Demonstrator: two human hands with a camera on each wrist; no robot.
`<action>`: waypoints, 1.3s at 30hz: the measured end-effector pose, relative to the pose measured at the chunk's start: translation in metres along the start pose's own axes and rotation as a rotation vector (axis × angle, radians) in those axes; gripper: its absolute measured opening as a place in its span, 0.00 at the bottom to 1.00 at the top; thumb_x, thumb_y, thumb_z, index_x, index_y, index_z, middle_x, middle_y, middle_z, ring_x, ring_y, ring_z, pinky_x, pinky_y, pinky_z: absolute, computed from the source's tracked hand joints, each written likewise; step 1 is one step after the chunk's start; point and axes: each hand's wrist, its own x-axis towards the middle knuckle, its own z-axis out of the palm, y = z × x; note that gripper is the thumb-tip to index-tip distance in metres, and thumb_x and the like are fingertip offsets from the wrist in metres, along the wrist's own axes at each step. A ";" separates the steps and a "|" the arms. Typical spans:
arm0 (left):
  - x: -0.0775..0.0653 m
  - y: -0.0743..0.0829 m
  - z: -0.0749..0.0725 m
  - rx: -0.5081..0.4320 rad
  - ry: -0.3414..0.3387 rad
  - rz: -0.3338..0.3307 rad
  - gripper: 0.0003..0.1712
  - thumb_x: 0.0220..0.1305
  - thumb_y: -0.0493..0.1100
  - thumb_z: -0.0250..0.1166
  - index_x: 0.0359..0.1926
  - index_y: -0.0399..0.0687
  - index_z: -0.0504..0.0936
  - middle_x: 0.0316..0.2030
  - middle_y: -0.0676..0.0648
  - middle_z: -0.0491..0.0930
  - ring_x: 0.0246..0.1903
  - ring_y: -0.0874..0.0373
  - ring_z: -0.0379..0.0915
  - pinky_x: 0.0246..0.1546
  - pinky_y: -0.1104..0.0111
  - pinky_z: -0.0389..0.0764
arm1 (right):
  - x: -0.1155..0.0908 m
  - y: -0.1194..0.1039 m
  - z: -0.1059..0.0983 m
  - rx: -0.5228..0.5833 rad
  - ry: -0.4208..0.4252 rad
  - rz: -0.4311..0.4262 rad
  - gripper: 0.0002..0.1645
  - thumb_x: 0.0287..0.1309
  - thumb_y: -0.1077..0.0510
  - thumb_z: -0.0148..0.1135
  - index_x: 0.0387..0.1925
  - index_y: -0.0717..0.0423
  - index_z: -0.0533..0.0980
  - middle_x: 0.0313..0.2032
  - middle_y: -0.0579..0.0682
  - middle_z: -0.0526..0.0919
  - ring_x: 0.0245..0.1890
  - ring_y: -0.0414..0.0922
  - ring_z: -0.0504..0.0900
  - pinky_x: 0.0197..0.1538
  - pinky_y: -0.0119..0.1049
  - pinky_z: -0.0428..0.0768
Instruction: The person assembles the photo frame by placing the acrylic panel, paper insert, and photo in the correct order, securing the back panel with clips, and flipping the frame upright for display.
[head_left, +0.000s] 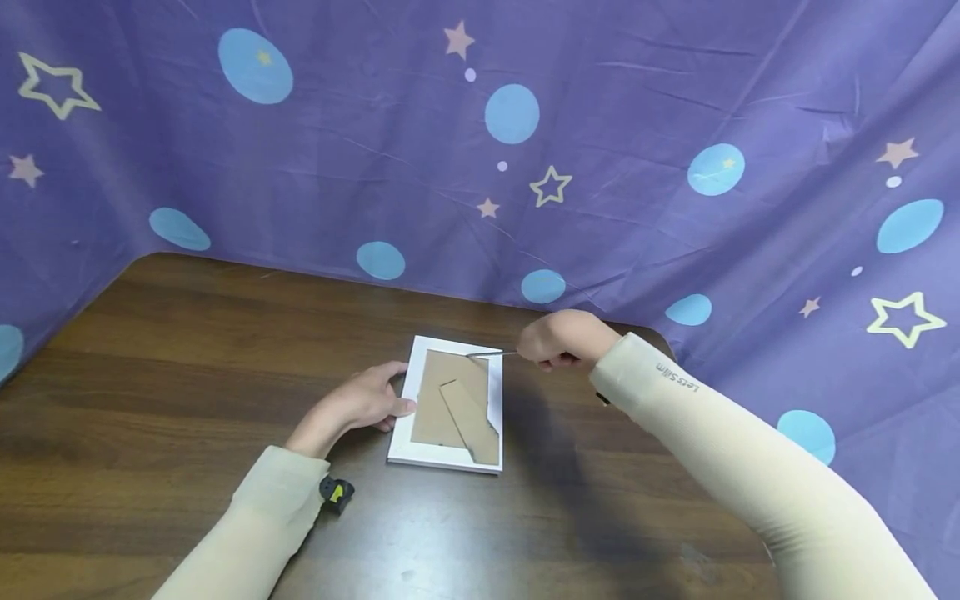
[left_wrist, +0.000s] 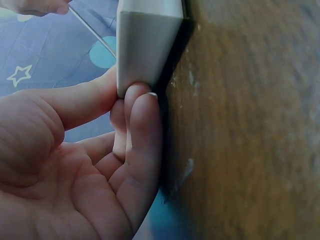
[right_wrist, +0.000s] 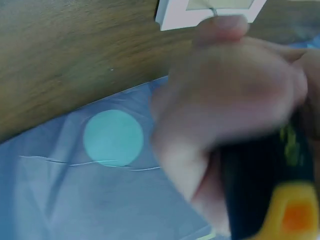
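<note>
A white picture frame [head_left: 445, 456] lies back side up on the table, its brown backing board [head_left: 435, 417] and stand leg [head_left: 462, 412] showing. My left hand [head_left: 369, 397] pinches the frame's left side, thumb on top and fingers curled at the side wall [left_wrist: 145, 50]. My right hand [head_left: 558, 340] grips a screwdriver by its black and yellow-orange handle [right_wrist: 260, 185]. The thin metal shaft [head_left: 495, 353] reaches leftward over the frame's far right part, its tip at the backing board's top edge. Most of the handle is hidden by the fingers in the head view.
The dark wooden table [head_left: 225, 333] extends around the frame. A purple curtain [head_left: 420, 125] with stars and blue dots hangs along the table's far and side edges. A black and yellow wrist device [head_left: 336, 493] sits at my left cuff.
</note>
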 end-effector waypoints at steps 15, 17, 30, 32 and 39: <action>0.002 -0.001 0.001 0.005 0.007 0.003 0.45 0.71 0.38 0.70 0.80 0.31 0.57 0.27 0.42 0.79 0.24 0.55 0.77 0.29 0.66 0.84 | 0.012 0.020 0.022 0.098 0.001 -0.058 0.39 0.84 0.41 0.32 0.11 0.46 0.63 0.11 0.43 0.64 0.12 0.38 0.65 0.19 0.32 0.67; 0.003 -0.001 0.001 0.004 0.008 0.004 0.45 0.71 0.38 0.70 0.80 0.31 0.57 0.27 0.42 0.79 0.24 0.55 0.77 0.29 0.66 0.84 | 0.012 0.018 0.030 0.096 0.060 -0.024 0.38 0.84 0.40 0.33 0.13 0.47 0.64 0.10 0.43 0.64 0.11 0.39 0.65 0.18 0.33 0.68; 0.004 -0.003 0.001 0.022 0.014 0.007 0.45 0.71 0.39 0.70 0.80 0.31 0.59 0.27 0.42 0.80 0.24 0.55 0.77 0.28 0.66 0.82 | 0.019 0.001 0.069 -0.042 0.330 0.018 0.36 0.85 0.44 0.32 0.47 0.61 0.84 0.58 0.62 0.83 0.47 0.55 0.87 0.52 0.50 0.86; 0.004 -0.002 0.001 0.024 0.014 0.007 0.45 0.71 0.39 0.70 0.80 0.32 0.58 0.27 0.42 0.80 0.23 0.55 0.77 0.28 0.66 0.81 | 0.020 -0.002 0.075 -0.055 0.350 0.040 0.36 0.85 0.44 0.32 0.56 0.62 0.83 0.64 0.63 0.81 0.58 0.59 0.84 0.60 0.57 0.83; 0.004 -0.002 0.000 0.018 0.009 0.012 0.45 0.71 0.38 0.70 0.80 0.31 0.58 0.27 0.42 0.80 0.23 0.55 0.77 0.28 0.66 0.82 | 0.021 -0.009 0.096 0.043 0.438 0.131 0.36 0.84 0.41 0.35 0.56 0.61 0.83 0.64 0.63 0.81 0.60 0.61 0.82 0.57 0.66 0.82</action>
